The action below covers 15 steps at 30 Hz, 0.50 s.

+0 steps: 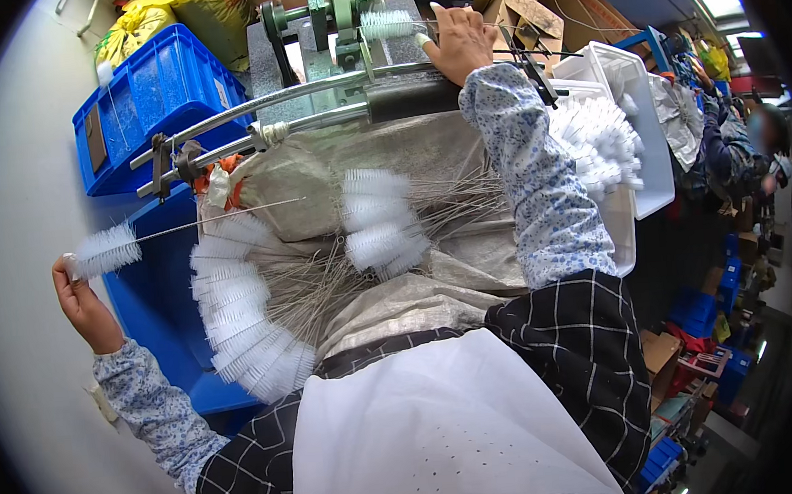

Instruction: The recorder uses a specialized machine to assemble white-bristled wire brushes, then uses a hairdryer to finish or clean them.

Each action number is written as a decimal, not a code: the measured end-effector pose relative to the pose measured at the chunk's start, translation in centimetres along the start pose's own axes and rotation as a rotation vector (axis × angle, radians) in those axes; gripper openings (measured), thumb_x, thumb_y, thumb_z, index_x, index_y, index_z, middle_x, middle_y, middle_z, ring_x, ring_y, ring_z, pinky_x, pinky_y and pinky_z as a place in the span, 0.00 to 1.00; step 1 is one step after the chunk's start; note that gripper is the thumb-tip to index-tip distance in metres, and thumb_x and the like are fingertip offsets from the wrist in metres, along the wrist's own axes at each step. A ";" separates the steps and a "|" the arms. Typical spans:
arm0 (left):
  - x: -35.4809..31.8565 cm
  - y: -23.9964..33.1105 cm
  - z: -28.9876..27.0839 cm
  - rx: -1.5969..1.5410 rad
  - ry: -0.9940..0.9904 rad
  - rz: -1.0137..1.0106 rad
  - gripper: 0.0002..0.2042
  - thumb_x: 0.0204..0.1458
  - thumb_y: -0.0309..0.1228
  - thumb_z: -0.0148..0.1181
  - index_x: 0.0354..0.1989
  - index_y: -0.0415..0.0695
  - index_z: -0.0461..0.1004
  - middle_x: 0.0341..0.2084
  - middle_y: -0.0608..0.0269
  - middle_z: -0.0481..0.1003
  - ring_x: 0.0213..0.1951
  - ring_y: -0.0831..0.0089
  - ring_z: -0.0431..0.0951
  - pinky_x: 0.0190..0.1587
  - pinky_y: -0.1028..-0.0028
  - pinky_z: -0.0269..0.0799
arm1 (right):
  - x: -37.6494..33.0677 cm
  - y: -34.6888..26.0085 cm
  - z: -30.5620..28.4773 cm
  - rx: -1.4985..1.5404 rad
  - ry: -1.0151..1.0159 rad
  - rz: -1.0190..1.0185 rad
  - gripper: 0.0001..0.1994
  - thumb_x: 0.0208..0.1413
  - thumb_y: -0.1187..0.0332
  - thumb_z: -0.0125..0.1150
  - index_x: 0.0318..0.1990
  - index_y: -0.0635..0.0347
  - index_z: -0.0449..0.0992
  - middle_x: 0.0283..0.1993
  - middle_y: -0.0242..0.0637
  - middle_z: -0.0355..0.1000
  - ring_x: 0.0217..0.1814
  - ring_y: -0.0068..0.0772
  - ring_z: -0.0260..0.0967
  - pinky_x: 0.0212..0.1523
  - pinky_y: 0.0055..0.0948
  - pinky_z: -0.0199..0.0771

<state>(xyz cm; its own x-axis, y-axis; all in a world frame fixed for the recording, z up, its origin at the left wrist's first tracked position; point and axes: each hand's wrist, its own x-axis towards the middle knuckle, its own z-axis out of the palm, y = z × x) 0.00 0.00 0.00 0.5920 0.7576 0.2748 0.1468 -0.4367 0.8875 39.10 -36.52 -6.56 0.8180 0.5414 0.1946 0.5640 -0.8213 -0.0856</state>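
Note:
Out at the left, my left hand (pixel 91 310) is closed on the bristle end of a white bottle brush (pixel 108 251), whose twisted wire stem points right. At the bench machine (pixel 343 21), my right hand (pixel 462 42) is curled at the right end of a second white bottle brush (pixel 387 25). That brush's stem runs rightward under the hand, and white coverings show on the fingertips. Many more brushes lie across my covered lap: a curved row (pixel 239 304) on the left and a smaller bunch (pixel 379 221) in the middle, their wire stems crossing.
Metal rails (pixel 314 120) run across the machine's near side. A blue crate (pixel 174 97) stands at the far left, with a blue bin (pixel 156 291) below it. White tubs (pixel 650 137) and a pile of white brushes (pixel 596 146) are at right. Another person (pixel 729 146) is farther right.

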 end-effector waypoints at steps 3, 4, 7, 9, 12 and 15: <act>-1.0 1.1 1.4 0.085 0.042 0.026 0.11 0.55 0.32 0.41 0.42 0.40 0.63 0.37 0.64 0.66 0.43 0.76 0.65 0.49 0.79 0.59 | -0.7 0.4 1.0 0.123 -0.023 0.137 0.23 0.44 0.61 0.54 0.50 0.54 0.64 0.46 0.35 0.66 0.53 0.34 0.58 0.51 0.41 0.55; -0.8 0.9 1.8 0.044 0.003 0.053 0.10 0.55 0.31 0.41 0.42 0.40 0.63 0.36 0.64 0.66 0.42 0.77 0.65 0.48 0.79 0.59 | -0.4 0.6 1.8 0.187 0.054 0.101 0.21 0.44 0.62 0.53 0.48 0.56 0.65 0.44 0.37 0.67 0.49 0.36 0.61 0.48 0.39 0.58; 0.1 1.7 2.6 0.007 -0.017 0.091 0.10 0.55 0.31 0.41 0.40 0.41 0.64 0.34 0.64 0.66 0.40 0.78 0.65 0.46 0.81 0.60 | 0.1 -0.8 2.4 0.267 0.147 0.031 0.17 0.44 0.65 0.53 0.44 0.60 0.68 0.40 0.41 0.68 0.42 0.41 0.65 0.44 0.35 0.63; 0.2 2.2 2.7 0.050 -0.036 0.117 0.09 0.54 0.31 0.41 0.39 0.41 0.65 0.34 0.64 0.66 0.40 0.78 0.65 0.47 0.81 0.59 | 0.3 -1.7 2.4 0.275 0.133 0.029 0.17 0.44 0.66 0.52 0.43 0.61 0.69 0.40 0.41 0.68 0.43 0.41 0.65 0.44 0.34 0.63; -0.5 3.6 2.9 0.089 0.008 0.127 0.09 0.55 0.32 0.41 0.39 0.41 0.65 0.33 0.65 0.67 0.39 0.79 0.65 0.45 0.81 0.61 | 0.1 -2.6 2.1 0.287 0.133 0.039 0.15 0.43 0.68 0.51 0.42 0.59 0.69 0.39 0.40 0.68 0.44 0.41 0.64 0.43 0.38 0.63; -0.6 4.0 2.6 0.091 0.029 0.129 0.10 0.55 0.32 0.41 0.39 0.41 0.65 0.33 0.65 0.67 0.39 0.79 0.66 0.44 0.81 0.61 | 0.1 -4.4 1.7 0.288 0.137 0.052 0.12 0.43 0.70 0.50 0.38 0.58 0.70 0.38 0.37 0.68 0.44 0.40 0.64 0.41 0.42 0.62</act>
<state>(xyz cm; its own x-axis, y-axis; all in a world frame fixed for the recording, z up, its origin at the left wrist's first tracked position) 2.29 -3.42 2.46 0.5874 0.7054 0.3966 0.1426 -0.5727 0.8073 36.90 -32.50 -7.78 0.8344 0.4548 0.3112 0.5471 -0.7518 -0.3681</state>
